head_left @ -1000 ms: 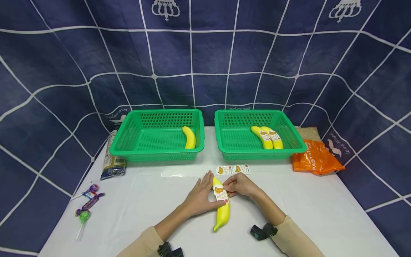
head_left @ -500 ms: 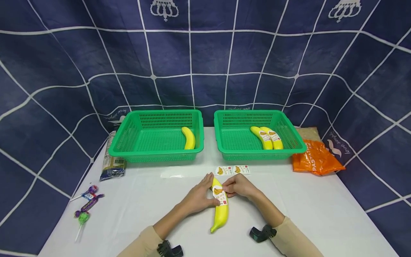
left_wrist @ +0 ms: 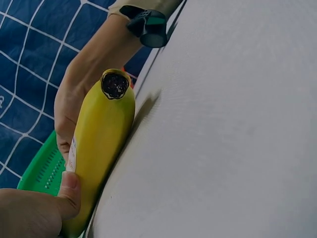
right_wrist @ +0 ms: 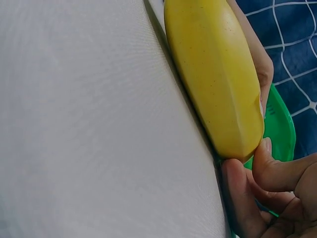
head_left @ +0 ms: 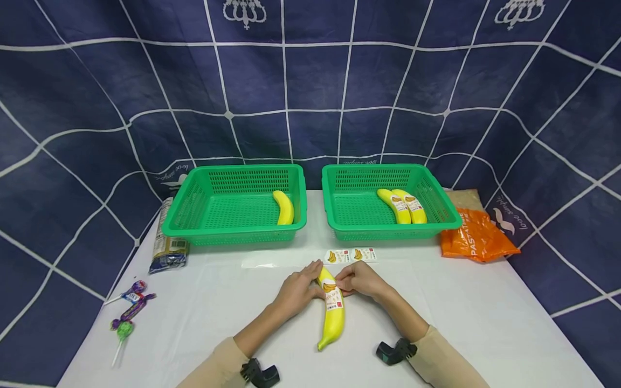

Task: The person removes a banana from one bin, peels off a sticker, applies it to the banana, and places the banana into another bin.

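Note:
A yellow banana (head_left: 332, 325) lies lengthwise on the white table, its stem end toward me. A white label (head_left: 333, 299) with a banana picture and red print runs along its upper side. My left hand (head_left: 297, 291) grips the banana's far part from the left, the thumb (left_wrist: 71, 186) beside the label edge in the left wrist view. From the right, my right hand (head_left: 361, 279) has curled fingers against the banana; in the right wrist view its thumb (right_wrist: 267, 153) presses near the label's edge and a fingertip touches the banana's side low down.
Just beyond the hands lies a backing strip (head_left: 276, 258) with two banana labels (head_left: 350, 255). One banana (head_left: 283, 207) is in the left green basket (head_left: 233, 235); two labelled bananas (head_left: 409, 207) are in the right basket (head_left: 393, 233). Lollipops (head_left: 124, 330), a dark packet (head_left: 168, 250) and an orange bag (head_left: 477, 237) flank them.
My left thumb has slid off the label's lower end to the banana's left side, uncovering the print there. The right hand stays at the label's right edge.

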### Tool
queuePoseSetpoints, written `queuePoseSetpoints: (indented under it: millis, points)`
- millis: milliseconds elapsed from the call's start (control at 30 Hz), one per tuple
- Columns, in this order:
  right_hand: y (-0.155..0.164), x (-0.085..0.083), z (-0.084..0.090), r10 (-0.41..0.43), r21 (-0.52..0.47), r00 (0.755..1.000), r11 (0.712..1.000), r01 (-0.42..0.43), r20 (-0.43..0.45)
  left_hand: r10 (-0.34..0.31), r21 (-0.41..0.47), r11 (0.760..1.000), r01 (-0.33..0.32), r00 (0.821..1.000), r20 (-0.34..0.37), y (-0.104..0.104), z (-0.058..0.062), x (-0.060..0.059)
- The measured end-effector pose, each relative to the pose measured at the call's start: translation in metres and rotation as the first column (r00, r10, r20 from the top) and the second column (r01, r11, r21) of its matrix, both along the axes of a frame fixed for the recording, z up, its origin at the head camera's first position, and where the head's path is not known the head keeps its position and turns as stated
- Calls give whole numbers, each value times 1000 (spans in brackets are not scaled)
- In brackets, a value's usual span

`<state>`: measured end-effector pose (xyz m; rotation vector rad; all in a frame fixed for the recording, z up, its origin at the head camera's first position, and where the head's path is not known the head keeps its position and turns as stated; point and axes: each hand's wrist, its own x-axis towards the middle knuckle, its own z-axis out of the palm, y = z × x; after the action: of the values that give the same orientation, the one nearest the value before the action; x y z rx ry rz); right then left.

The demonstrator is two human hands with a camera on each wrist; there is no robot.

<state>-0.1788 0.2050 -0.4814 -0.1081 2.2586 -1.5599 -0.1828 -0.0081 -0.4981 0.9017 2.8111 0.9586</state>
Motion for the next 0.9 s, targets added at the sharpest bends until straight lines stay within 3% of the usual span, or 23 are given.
queuePoseSetpoints:
  millis: [133,367,600,700,900]
  points:
    - [0,-2,0,-2,5,1000,1000,2,10,5,5,1000,-4,999,-39,-1,1,-3]
    - [2,-1,0,-7,-13,999,1000,8,35,-33,47,998,29,995,90,-11,-2,0]
    - [2,0,0,-7,-18,999,1000,7,41,-107,-19,994,112,981,162,-26,0,12]
    - [2,0,1,-12,-13,999,1000,13,37,-124,-61,989,136,979,164,-25,-2,16]
    - [1,-1,0,-4,-21,999,1000,5,35,-120,-147,980,134,987,105,-23,-6,21]
